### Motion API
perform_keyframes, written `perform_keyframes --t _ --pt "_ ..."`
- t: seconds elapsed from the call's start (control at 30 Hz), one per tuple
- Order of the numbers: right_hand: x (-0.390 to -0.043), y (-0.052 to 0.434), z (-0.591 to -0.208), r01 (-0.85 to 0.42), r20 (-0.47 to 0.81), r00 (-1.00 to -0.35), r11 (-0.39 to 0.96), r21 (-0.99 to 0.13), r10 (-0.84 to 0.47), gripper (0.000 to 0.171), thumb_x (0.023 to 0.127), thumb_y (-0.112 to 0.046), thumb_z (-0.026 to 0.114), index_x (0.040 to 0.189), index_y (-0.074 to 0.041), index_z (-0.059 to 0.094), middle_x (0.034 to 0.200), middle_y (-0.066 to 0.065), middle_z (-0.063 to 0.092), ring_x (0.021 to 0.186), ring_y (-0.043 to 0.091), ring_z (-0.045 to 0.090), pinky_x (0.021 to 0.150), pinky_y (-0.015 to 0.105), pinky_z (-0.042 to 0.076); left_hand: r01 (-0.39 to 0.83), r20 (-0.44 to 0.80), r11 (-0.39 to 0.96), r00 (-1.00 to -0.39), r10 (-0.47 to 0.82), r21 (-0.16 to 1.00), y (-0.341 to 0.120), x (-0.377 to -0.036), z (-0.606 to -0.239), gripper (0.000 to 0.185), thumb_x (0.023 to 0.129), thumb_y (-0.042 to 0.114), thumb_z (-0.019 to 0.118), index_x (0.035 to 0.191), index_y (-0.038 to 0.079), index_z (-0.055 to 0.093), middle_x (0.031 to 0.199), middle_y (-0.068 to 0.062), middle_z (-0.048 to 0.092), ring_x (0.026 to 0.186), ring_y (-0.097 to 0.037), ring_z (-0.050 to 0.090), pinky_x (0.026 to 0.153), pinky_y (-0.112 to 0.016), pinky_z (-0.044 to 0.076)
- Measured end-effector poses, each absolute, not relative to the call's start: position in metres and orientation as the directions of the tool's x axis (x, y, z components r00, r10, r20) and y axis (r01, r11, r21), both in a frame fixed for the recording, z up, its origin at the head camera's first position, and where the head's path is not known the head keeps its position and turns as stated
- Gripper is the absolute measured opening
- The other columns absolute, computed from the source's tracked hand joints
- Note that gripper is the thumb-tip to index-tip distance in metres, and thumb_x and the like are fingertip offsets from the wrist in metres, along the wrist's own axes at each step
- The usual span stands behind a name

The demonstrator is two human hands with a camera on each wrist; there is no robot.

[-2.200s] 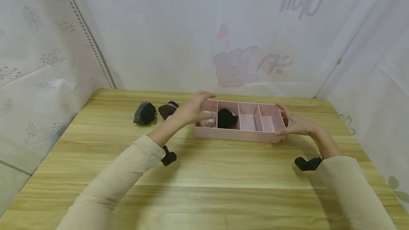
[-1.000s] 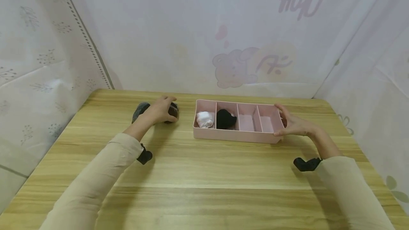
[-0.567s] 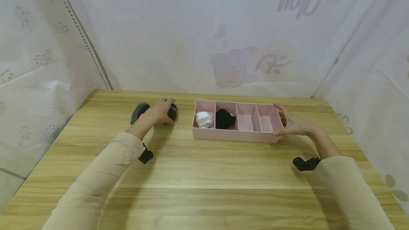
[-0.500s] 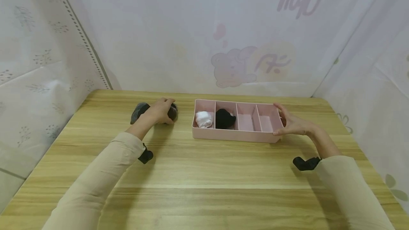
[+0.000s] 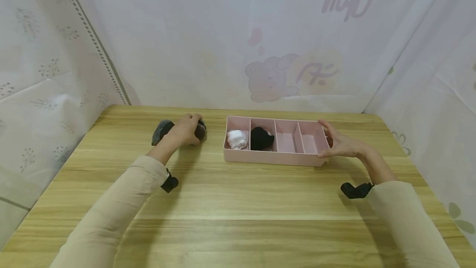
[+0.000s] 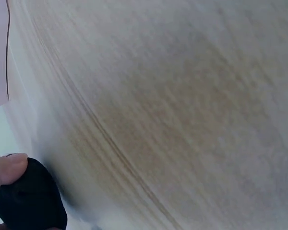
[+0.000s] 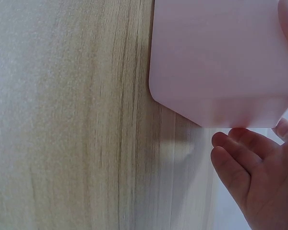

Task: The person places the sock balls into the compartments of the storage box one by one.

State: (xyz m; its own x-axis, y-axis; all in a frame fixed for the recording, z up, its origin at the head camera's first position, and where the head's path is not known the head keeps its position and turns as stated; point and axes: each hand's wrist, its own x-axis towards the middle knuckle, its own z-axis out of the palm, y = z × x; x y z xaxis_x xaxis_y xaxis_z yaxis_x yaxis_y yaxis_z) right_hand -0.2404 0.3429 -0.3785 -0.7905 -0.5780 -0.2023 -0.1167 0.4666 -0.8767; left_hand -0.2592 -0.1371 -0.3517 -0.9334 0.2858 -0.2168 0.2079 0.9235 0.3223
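Note:
A pink tray (image 5: 275, 159) with several compartments stands on the wooden table. A white sock roll (image 5: 238, 139) lies in its leftmost compartment and a black one (image 5: 262, 138) in the compartment beside it; the two right compartments hold nothing. My right hand (image 5: 329, 140) grips the tray's right end, thumb at the front corner; the right wrist view shows the tray (image 7: 216, 57) and my fingers (image 7: 240, 167) beside it. My left hand (image 5: 191, 129) is curled over a dark brown sock roll (image 5: 201, 130) left of the tray, seen as a dark sock roll (image 6: 31, 201) in the left wrist view. A grey sock roll (image 5: 160, 132) lies next to it.
White patterned sheets wall in the table (image 5: 238, 202) at the back and on both sides. The wide front half of the tabletop is bare wood. Black wrist camera mounts sit under both beige sleeves.
My left hand left the tray's left end, moved left and closed over the dark brown sock roll. Over the last second it has barely moved. The right hand stays on the tray.

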Motion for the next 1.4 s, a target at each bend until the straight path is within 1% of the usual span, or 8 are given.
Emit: perform_keyframes --t 0.2,0.37,0.53,0.67,1.0,1.07,1.3,1.4 --pt "-0.24 0.343 -0.378 -0.115 -0.201 -0.794 0.466 -0.877 -0.574 0.114 0.077 -0.006 0.074 0.147 -0.006 -0.016 0.143 0.037 0.019 0.126 0.051 0.032 0.092 0.035 0.044 0.228 -0.153 0.906 -0.942 0.297 0.357 -0.137 -0.259 -0.349 0.076 0.081 0.013 0.072 0.142 -0.001 0.029 0.137 -0.032 0.034 0.116 -0.047 0.047 0.089 -0.056 0.044" --pt "-0.239 0.343 -0.376 -0.113 -0.205 -0.794 0.47 -0.875 -0.572 0.114 0.077 -0.006 0.074 0.146 -0.006 -0.016 0.143 0.038 0.018 0.126 0.051 0.031 0.093 0.036 0.044 0.239 -0.123 0.891 -0.944 0.307 0.386 -0.133 -0.258 -0.345 0.078 0.081 0.018 0.072 0.143 0.001 0.029 0.139 -0.032 0.034 0.118 -0.047 0.046 0.092 -0.056 0.043" --pt "-0.238 0.343 -0.376 -0.115 -0.206 -0.794 0.475 -0.872 -0.571 0.114 0.077 -0.006 0.074 0.147 -0.006 -0.016 0.144 0.038 0.017 0.127 0.051 0.03 0.094 0.039 0.043 0.254 -0.077 0.866 -0.946 0.316 0.43 -0.128 -0.258 -0.34 0.078 0.081 0.017 0.072 0.143 0.002 0.029 0.138 -0.03 0.036 0.117 -0.045 0.046 0.092 -0.055 0.043" --pt "-0.238 0.343 -0.376 -0.117 -0.204 -0.794 0.473 -0.873 -0.573 0.114 0.077 -0.006 0.074 0.146 -0.005 -0.016 0.144 0.039 0.016 0.128 0.052 0.028 0.094 0.038 0.043 0.275 -0.024 0.844 -0.947 0.321 0.461 -0.124 -0.257 -0.334 0.078 0.08 0.017 0.072 0.143 0.001 0.029 0.136 -0.03 0.037 0.115 -0.042 0.047 0.092 -0.054 0.044" --pt "-0.239 0.343 -0.376 -0.108 -0.207 -0.791 0.465 -0.879 -0.576 0.115 0.077 -0.006 0.074 0.146 -0.005 -0.017 0.145 0.038 0.014 0.128 0.051 0.028 0.094 0.035 0.043 0.381 0.15 0.784 -0.923 0.355 0.49 -0.101 -0.248 -0.316 0.079 0.077 0.019 0.072 0.143 0.005 0.032 0.136 -0.026 0.041 0.109 -0.039 0.052 0.085 -0.048 0.048" --pt "-0.24 0.343 -0.377 -0.109 -0.208 -0.791 0.466 -0.878 -0.576 0.114 0.077 -0.006 0.074 0.146 -0.006 -0.016 0.145 0.037 0.014 0.128 0.051 0.028 0.094 0.035 0.042 0.409 0.172 0.763 -0.911 0.376 0.501 -0.094 -0.246 -0.313 0.08 0.076 0.02 0.073 0.143 0.005 0.032 0.136 -0.025 0.042 0.11 -0.038 0.051 0.087 -0.048 0.048" --pt "-0.24 0.342 -0.377 -0.107 -0.209 -0.791 0.466 -0.878 -0.575 0.115 0.077 -0.007 0.075 0.147 -0.006 -0.016 0.146 0.037 0.013 0.13 0.051 0.026 0.099 0.051 0.037 0.472 0.209 0.689 -0.876 0.434 0.55 -0.065 -0.244 -0.309 0.08 0.075 0.021 0.077 0.142 0.006 0.036 0.132 -0.021 0.048 0.111 -0.034 0.051 0.089 -0.045 0.047" --pt "-0.239 0.342 -0.377 -0.107 -0.211 -0.791 0.47 -0.876 -0.574 0.115 0.077 -0.008 0.075 0.147 -0.006 -0.017 0.146 0.036 0.012 0.13 0.051 0.025 0.099 0.055 0.035 0.493 0.217 0.665 -0.863 0.456 0.561 -0.054 -0.242 -0.31 0.08 0.075 0.021 0.078 0.142 0.007 0.036 0.131 -0.02 0.049 0.111 -0.032 0.052 0.089 -0.043 0.047"
